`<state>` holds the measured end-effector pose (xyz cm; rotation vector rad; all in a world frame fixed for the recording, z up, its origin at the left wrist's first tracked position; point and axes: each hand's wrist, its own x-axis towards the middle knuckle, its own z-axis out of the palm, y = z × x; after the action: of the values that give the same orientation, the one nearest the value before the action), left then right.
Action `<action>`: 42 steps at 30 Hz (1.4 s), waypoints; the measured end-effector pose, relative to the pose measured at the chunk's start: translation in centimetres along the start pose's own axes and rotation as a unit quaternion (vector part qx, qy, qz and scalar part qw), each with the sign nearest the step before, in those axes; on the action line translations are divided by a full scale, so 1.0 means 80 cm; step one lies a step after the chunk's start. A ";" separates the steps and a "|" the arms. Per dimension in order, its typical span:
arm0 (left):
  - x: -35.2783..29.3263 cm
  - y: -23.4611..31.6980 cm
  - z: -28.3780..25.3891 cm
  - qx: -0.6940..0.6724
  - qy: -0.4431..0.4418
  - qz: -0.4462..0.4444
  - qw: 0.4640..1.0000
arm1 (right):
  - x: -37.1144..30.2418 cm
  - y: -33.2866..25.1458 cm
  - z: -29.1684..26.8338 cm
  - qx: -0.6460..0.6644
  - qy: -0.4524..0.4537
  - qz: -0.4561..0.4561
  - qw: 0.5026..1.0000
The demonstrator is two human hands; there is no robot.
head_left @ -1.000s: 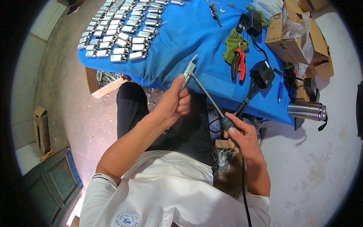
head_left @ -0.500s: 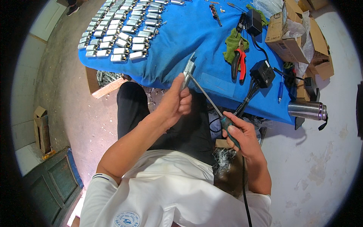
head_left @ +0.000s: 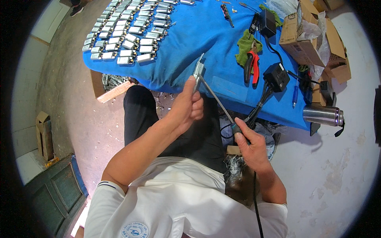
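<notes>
Between the thumb and curled fingers of my left hand (head_left: 189, 108) is a slim silvery metal part (head_left: 197, 71), tilted up over the table's near edge. My right hand (head_left: 253, 147) is closed round the dark green and black handle of a screwdriver (head_left: 217, 100). The long shaft slants up and left, and its tip meets the side of the metal part. Fingers cover most of the handle. The exact contact at the tip is too small to make out.
Rows of silvery metal units (head_left: 126, 45) lie at the back left of the blue-covered table (head_left: 190, 33). Red-and-black pliers (head_left: 251, 67) rest on a green cloth. A black power box (head_left: 276, 77), steel flask (head_left: 323, 115) and cardboard box (head_left: 303, 49) are at right. A black cord (head_left: 256, 194) hangs below.
My right hand has shifted its grip, with fingers now further over the screwdriver handle and covering more of it. The metal part in my left hand has barely moved.
</notes>
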<state>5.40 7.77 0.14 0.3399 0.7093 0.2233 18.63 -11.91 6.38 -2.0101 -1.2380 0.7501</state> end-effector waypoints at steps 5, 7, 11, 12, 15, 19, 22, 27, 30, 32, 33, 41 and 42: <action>-0.002 0.003 -0.001 0.005 0.015 -0.004 1.000 | 0.014 -0.018 -0.031 0.307 -0.105 0.253 0.912; -0.001 0.003 -0.002 0.004 0.004 -0.008 1.000 | 0.012 -0.014 -0.024 0.355 -0.094 0.254 0.895; -0.001 0.003 -0.001 0.008 0.006 -0.007 1.000 | 0.006 -0.002 -0.009 0.406 -0.080 0.269 0.870; -0.001 0.003 -0.001 0.011 0.008 -0.006 1.000 | 0.005 -0.002 -0.006 0.394 -0.077 0.263 0.877; 0.002 0.000 -0.001 0.004 0.012 0.002 1.000 | 0.004 -0.007 0.000 0.353 -0.070 0.242 0.901; 0.003 -0.001 -0.001 0.005 0.025 -0.002 1.000 | 0.007 -0.018 -0.005 0.287 -0.071 0.230 0.927; 0.001 -0.002 0.001 0.004 0.028 0.003 1.000 | 0.008 -0.021 -0.007 0.227 -0.075 0.222 0.945; 0.000 -0.002 0.002 -0.006 0.018 -0.001 1.000 | 0.003 -0.008 0.009 0.033 -0.023 0.064 0.997; 0.001 0.001 0.000 -0.006 0.002 -0.011 1.000 | 0.003 -0.005 0.019 -0.095 0.030 -0.062 0.993; -0.001 0.003 0.001 -0.010 0.003 -0.013 1.000 | 0.002 -0.005 0.018 -0.171 0.030 -0.080 0.982; -0.001 0.004 0.001 -0.012 0.002 -0.014 1.000 | 0.005 -0.010 0.009 -0.043 -0.012 0.026 0.999; 0.002 0.007 -0.009 0.002 -0.008 -0.019 1.000 | 0.018 -0.017 -0.018 0.361 -0.116 0.267 0.886; 0.002 0.007 -0.009 0.006 -0.007 -0.019 1.000 | 0.017 -0.013 -0.016 0.385 -0.115 0.272 0.875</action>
<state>4.98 8.50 -0.25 0.3381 0.7031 0.1808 19.55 -10.57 7.76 -1.5861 -0.3272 1.5070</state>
